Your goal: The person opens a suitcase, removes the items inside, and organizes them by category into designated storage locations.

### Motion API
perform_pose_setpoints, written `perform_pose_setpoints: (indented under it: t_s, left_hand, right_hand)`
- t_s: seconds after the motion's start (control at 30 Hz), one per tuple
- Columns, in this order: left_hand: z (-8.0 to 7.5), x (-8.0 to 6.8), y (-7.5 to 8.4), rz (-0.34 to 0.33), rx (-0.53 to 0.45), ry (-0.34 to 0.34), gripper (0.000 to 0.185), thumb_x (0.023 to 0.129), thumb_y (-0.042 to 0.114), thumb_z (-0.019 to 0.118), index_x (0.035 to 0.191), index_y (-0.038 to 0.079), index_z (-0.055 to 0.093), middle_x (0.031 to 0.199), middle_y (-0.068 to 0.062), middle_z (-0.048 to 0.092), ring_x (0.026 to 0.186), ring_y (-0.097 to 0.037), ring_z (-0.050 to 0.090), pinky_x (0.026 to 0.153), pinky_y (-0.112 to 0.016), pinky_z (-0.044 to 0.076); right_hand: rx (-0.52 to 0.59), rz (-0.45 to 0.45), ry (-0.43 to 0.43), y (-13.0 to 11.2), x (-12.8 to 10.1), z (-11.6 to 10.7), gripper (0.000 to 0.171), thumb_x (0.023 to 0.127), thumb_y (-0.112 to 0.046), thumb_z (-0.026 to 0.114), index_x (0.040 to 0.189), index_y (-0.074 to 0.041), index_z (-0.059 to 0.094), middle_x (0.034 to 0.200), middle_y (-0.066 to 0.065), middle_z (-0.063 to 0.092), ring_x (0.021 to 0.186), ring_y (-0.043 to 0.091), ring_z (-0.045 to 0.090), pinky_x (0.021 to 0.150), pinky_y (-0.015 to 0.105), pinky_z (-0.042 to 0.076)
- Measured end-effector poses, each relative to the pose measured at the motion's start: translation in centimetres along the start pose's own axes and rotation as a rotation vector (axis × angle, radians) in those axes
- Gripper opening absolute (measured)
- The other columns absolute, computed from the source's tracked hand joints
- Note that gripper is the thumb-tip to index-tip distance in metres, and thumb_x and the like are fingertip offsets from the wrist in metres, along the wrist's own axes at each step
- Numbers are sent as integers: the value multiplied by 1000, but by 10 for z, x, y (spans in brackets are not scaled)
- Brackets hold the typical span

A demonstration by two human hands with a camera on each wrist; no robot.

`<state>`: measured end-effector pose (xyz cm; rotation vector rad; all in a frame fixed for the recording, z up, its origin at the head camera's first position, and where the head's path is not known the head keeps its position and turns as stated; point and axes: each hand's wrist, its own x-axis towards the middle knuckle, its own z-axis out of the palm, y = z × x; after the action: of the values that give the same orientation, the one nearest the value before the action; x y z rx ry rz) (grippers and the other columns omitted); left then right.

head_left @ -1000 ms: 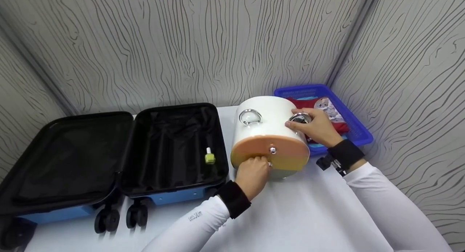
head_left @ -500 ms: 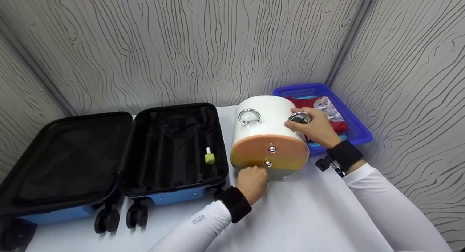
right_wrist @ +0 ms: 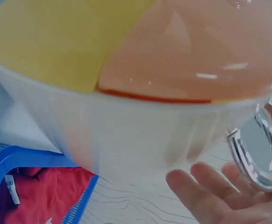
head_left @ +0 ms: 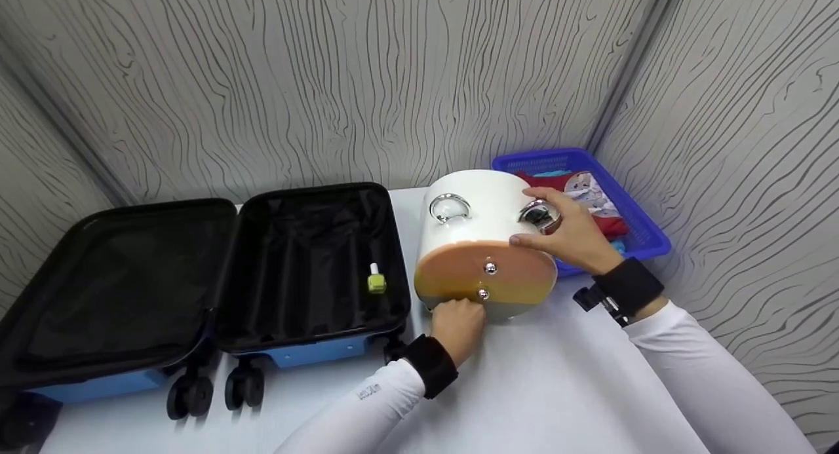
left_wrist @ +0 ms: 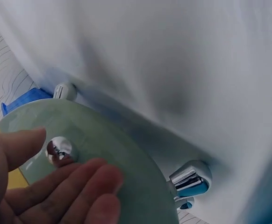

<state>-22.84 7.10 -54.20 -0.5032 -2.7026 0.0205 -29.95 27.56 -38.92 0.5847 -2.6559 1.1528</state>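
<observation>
A white round drawer box (head_left: 485, 198) lies on the table with its peach drawer front (head_left: 459, 267) facing me; two chrome knobs (head_left: 489, 268) show on the front. My left hand (head_left: 459, 323) is at the lowest, green drawer (left_wrist: 108, 154). Its thumb and fingers (left_wrist: 80, 186) lie loosely around that drawer's chrome knob (left_wrist: 59, 150) without closing on it. My right hand (head_left: 564, 234) rests flat on the box's upper right side. Its straight fingers (right_wrist: 206, 191) lie beside a chrome ring handle (right_wrist: 260, 149), and the thumb touches the peach edge.
An open black-lined blue suitcase (head_left: 308, 264) lies at the left with a small yellow-green bottle (head_left: 376, 280) inside. A blue basket (head_left: 645, 234) holding red cloth (head_left: 606, 226) stands behind the box at the right. White tabletop (head_left: 557, 388) spreads in front; grey walls close in behind.
My left hand has dropped from the yellow drawer's knob to the lowest drawer, uncovering that knob. My right thumb has slid forward to the peach edge.
</observation>
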Motion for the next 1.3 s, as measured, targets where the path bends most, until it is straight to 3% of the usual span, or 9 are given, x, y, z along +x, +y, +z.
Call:
perform_pose_setpoints:
  t_s: [0.2, 0.53, 0.67, 0.8, 1.13, 1.3]
  left_hand:
    - [3, 0, -1, 17, 4, 27, 17, 88, 16, 80, 72, 21, 78, 67, 6, 72, 59, -14, 68, 46, -35, 53]
    - [2, -3, -4, 49, 1, 81, 17, 83, 16, 81, 67, 22, 77, 64, 5, 70, 57, -15, 67, 46, -36, 54]
    - [0, -8, -3, 63, -11, 64, 16, 81, 17, 82, 67, 22, 76, 65, 5, 70, 57, -16, 67, 46, -36, 53]
    - [-5, -17, 0, 88, -10, 43, 17, 81, 16, 81, 65, 22, 75, 63, 5, 69, 54, -15, 64, 44, -36, 51]
    - [-16, -52, 15, 191, 11, 129, 29, 73, 16, 82, 53, 25, 63, 51, 10, 59, 45, -11, 53, 38, -32, 42]
    - [-26, -73, 21, 239, 10, 78, 32, 73, 18, 83, 53, 25, 60, 51, 11, 58, 44, -9, 51, 38, -30, 40]
  right_hand:
    - [-17, -17, -27, -1, 0, 0, 81, 79, -25, 98, 146, 0, 59, 149, 22, 64, 142, 41, 57, 123, 63, 40]
    - [-6, -5, -17, -3, 0, 1, 68, 78, -26, 100, 132, -4, 64, 130, 14, 70, 125, 29, 61, 112, 51, 46]
    - [-13, 11, -18, -4, 0, 1, 68, 78, -28, 100, 132, -6, 65, 129, 13, 70, 121, 26, 60, 108, 51, 48]
    - [-21, 31, -22, -4, 0, 0, 69, 78, -31, 99, 133, -7, 64, 131, 14, 70, 121, 28, 60, 109, 53, 48]
    - [-30, 41, -26, -2, 3, -3, 70, 78, -32, 100, 134, -8, 64, 132, 12, 70, 112, 22, 59, 94, 29, 47]
    - [-21, 45, -41, -2, 2, -2, 70, 79, -32, 99, 134, -8, 64, 131, 12, 70, 110, 23, 59, 88, 24, 48]
